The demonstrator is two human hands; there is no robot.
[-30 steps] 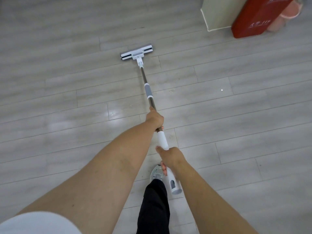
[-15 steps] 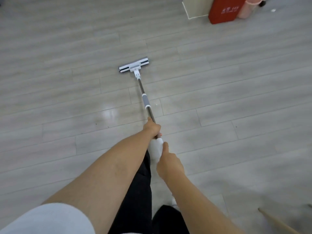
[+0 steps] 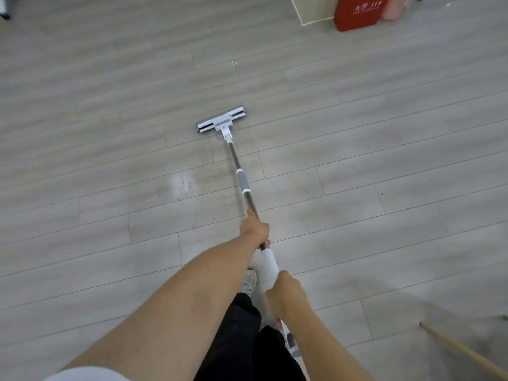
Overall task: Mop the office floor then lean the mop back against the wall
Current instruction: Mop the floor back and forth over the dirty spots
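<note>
A flat mop (image 3: pixel 242 177) with a white head (image 3: pixel 220 120) lies pressed on the grey plank floor (image 3: pixel 371 166) ahead of me, its metal pole slanting back toward my body. My left hand (image 3: pixel 255 229) grips the pole just above the white handle sleeve. Lower down, my right hand (image 3: pixel 286 295) grips the white handle near its end. Both arms stretch forward over my dark trousers and a light shoe (image 3: pixel 248 281).
A red box (image 3: pixel 357 12), a cream cabinet base (image 3: pixel 310 9) and a pink bin (image 3: pixel 395 6) stand at the far right. A wooden stick (image 3: pixel 464 353) juts in at the lower right. A pale wet patch (image 3: pixel 182 184) shines left of the pole.
The mop head has slid nearer and rightward across the planks. The view has shifted back, so the red box sits farther away, and the wooden stick shows more.
</note>
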